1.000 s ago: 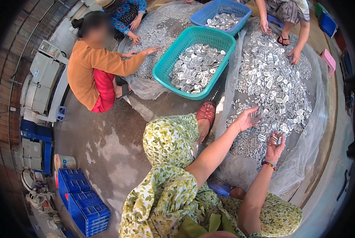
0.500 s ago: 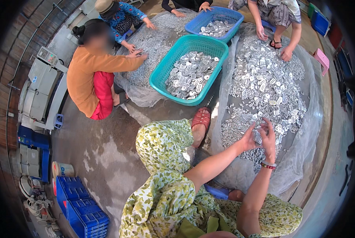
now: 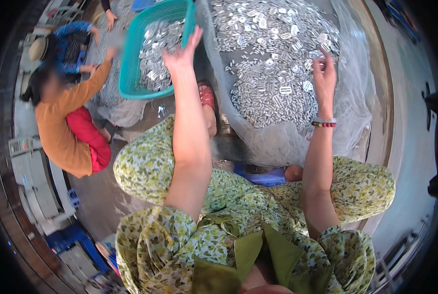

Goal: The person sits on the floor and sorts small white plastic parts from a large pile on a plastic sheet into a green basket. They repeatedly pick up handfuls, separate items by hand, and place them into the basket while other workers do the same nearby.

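My left hand (image 3: 182, 53) is raised at the near right rim of the teal plastic basket (image 3: 131, 91), fingers spread and nothing seen in them. Inside the basket lie many flat, slotted metal pieces (image 3: 155, 63). Above the right side of a pile of small silvery metal parts (image 3: 263, 100) is my right hand (image 3: 325, 78), with its fingers curled together. Whatever they may hold cannot be made out. Larger slotted plates and round discs lie scattered over the smaller, pellet-like parts, on a sheet with translucent edges (image 3: 358, 93).
A person in an orange top (image 3: 64, 132) squats at the left, one arm stretched to another heap of small parts (image 3: 112, 81). Beyond, a person in a blue patterned top (image 3: 72, 36) reaches in too. Grey machines (image 3: 37, 181) line the left wall. My sandalled foot (image 3: 206, 95) stands between basket and sheet.
My left hand has gone from the pile leftward to the basket, and its fingers have spread. My right hand stays over the pile, now apart from the left. The whole view has shifted.
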Demonstrator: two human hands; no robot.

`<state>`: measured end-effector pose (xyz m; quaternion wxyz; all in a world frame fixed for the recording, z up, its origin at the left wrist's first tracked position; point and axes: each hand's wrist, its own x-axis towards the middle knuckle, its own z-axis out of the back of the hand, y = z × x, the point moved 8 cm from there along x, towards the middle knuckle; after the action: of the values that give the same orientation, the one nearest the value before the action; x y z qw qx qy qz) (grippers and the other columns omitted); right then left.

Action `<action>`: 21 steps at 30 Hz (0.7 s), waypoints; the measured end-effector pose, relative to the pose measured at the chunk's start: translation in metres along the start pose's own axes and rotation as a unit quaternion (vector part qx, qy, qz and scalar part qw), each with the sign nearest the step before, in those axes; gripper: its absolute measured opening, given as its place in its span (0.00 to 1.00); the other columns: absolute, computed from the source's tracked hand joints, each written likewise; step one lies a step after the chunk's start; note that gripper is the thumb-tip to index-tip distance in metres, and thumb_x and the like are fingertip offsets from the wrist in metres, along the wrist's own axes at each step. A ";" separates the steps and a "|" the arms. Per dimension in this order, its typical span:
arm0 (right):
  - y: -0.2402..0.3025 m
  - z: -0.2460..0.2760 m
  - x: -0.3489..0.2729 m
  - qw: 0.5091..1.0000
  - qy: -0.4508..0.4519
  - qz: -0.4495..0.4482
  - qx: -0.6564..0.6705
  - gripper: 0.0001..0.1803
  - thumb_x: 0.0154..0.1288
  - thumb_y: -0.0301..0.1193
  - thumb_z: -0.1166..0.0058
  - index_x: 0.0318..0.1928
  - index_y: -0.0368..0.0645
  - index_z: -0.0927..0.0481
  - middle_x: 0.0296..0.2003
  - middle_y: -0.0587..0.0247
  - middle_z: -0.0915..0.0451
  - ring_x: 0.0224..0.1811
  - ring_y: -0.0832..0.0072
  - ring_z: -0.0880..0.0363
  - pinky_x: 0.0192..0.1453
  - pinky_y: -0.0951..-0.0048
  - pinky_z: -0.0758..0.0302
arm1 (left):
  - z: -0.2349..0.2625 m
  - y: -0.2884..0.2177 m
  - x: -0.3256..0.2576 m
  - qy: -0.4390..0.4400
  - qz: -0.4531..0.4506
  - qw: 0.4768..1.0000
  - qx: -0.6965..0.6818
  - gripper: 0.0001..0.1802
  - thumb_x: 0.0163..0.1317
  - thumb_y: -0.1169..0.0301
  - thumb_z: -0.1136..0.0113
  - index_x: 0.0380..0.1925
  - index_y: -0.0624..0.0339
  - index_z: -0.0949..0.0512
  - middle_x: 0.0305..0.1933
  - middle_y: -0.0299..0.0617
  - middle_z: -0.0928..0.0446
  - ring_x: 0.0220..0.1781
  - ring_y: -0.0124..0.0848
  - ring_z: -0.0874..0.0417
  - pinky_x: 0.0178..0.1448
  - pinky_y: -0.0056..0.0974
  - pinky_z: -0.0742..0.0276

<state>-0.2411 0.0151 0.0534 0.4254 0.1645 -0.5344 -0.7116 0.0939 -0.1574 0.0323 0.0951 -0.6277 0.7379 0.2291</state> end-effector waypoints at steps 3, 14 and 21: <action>-0.042 -0.031 -0.016 0.968 0.157 -0.020 -0.193 0.30 0.51 0.31 0.43 0.57 0.43 0.34 0.29 0.59 0.26 0.29 0.70 0.28 0.36 0.71 0.29 | 0.061 0.028 0.001 0.068 0.038 0.940 0.333 0.37 0.59 0.49 0.53 0.64 0.43 0.54 0.67 0.52 0.56 0.66 0.61 0.53 0.58 0.65 0.41; -0.080 -0.092 -0.094 0.896 0.268 -0.135 -0.327 0.38 0.40 0.40 0.33 0.54 0.48 0.33 0.47 0.44 0.31 0.47 0.53 0.27 0.45 0.57 0.27 | 0.185 0.126 -0.033 0.217 0.014 0.149 0.965 0.31 0.42 0.69 0.33 0.51 0.47 0.30 0.56 0.47 0.32 0.57 0.45 0.32 0.60 0.49 0.38; -0.102 -0.056 -0.067 0.972 0.113 -0.081 -0.191 0.14 0.44 0.35 0.37 0.27 0.37 0.21 0.31 0.47 0.24 0.39 0.57 0.24 0.40 0.63 0.27 | 0.191 0.084 -0.013 0.034 0.111 0.622 0.775 0.15 0.64 0.63 0.54 0.44 0.61 0.29 0.42 0.47 0.24 0.43 0.39 0.22 0.39 0.36 0.22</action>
<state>-0.2079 0.0396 -0.0744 0.4474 0.2031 -0.3219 -0.8093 -0.0136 -0.0496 -0.1111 0.4951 -0.2424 0.7089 -0.4399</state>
